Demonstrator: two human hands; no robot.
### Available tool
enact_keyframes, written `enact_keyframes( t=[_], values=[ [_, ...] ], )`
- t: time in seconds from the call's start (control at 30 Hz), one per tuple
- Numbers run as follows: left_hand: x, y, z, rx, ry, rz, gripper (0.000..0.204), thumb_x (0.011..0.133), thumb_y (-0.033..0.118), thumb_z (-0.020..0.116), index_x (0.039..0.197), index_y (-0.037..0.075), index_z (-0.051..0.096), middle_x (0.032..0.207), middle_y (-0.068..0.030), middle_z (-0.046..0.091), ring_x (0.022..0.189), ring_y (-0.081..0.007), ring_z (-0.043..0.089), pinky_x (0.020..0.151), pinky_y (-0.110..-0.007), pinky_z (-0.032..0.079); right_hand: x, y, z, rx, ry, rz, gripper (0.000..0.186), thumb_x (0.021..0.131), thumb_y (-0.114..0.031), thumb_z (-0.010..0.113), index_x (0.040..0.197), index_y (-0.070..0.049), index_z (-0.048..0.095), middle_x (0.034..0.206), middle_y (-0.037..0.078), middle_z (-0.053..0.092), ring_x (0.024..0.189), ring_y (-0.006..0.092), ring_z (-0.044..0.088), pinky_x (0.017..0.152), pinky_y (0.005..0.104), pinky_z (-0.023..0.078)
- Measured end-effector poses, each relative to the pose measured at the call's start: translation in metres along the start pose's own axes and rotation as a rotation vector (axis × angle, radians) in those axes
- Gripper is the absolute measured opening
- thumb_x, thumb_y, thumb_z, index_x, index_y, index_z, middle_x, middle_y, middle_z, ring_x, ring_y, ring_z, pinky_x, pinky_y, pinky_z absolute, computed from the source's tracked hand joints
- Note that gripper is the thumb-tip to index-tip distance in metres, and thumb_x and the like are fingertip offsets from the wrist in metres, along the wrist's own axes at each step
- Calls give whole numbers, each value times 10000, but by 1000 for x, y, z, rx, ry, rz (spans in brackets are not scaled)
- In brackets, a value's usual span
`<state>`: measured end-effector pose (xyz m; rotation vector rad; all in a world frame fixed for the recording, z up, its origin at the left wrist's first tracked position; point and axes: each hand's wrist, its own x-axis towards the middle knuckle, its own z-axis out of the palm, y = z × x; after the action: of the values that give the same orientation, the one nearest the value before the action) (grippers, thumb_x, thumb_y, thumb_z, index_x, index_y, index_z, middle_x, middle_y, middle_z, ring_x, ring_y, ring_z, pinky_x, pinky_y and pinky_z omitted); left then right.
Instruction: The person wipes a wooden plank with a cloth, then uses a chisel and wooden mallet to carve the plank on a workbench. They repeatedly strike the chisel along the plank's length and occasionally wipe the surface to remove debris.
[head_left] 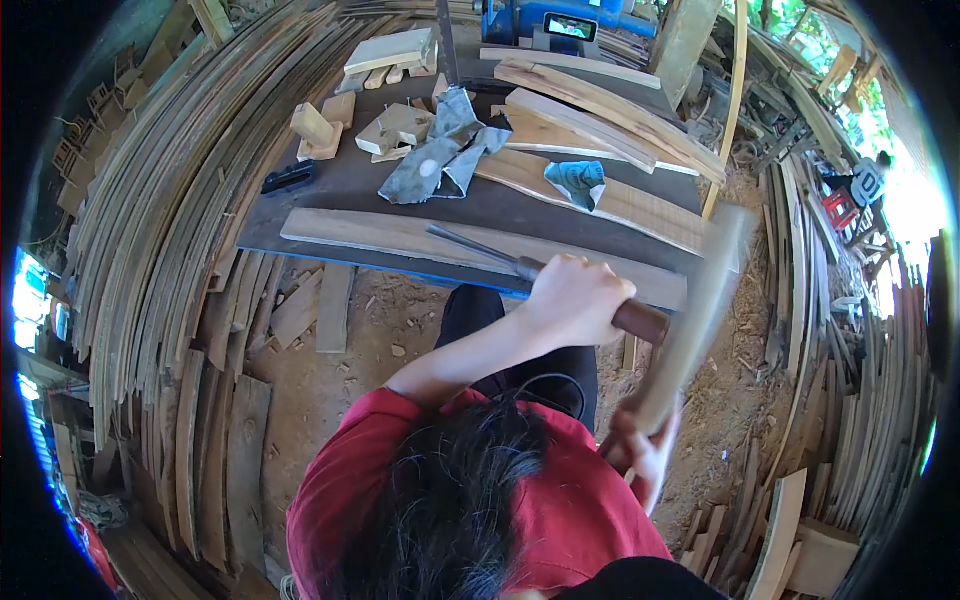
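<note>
My left hand (pixel 575 300) is wrapped round the brown handle of a chisel (pixel 640 322). The chisel's long metal blade points away to the left, over a long narrow plank (pixel 350 230) along the table's near edge. Whether its tip touches the wood, I cannot tell. My right hand (pixel 645 445) grips the lower end of a pale wooden club-like mallet (pixel 705 310). It is smeared by motion and stands raised just right of the chisel handle's butt end.
On the dark table (pixel 330 190) lie a grey-blue rag (pixel 415 175), a crumpled blue-backed sheet (pixel 577 183), a black object (pixel 288 178), several wood blocks (pixel 315 128) and long boards (pixel 620 110). Stacked planks (pixel 150 230) flank me. A person (pixel 868 185) is far right.
</note>
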<state>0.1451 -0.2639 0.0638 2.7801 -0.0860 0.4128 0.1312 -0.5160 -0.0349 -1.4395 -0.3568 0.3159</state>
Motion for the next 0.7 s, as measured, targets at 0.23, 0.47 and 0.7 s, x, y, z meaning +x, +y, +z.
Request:
enact_keyframes(
  t=[0.23,0.47,0.7],
  values=[
    [-10,-36,-14,93,85,-79,186,613,314,690,735,178,656,618,-85,624,634,-280,650,588,-394,512,20,-11,13,52,141,-56,730,713,-46,701,1317,-27,291,921,106,567,787,185,584,672,308,499],
    [-13,-48,-14,100,131,-75,168,597,297,699,705,181,645,607,-68,615,632,-278,645,586,-392,506,21,-14,59,-228,-69,69,604,667,-183,748,1164,-18,449,906,76,569,843,162,546,742,321,458],
    [-28,-79,-33,98,146,-167,152,582,258,698,678,175,615,597,-55,601,632,-274,631,574,-398,488,37,-11,50,87,199,67,726,698,-154,753,1281,-40,335,923,93,564,853,190,558,777,348,470]
  ],
)
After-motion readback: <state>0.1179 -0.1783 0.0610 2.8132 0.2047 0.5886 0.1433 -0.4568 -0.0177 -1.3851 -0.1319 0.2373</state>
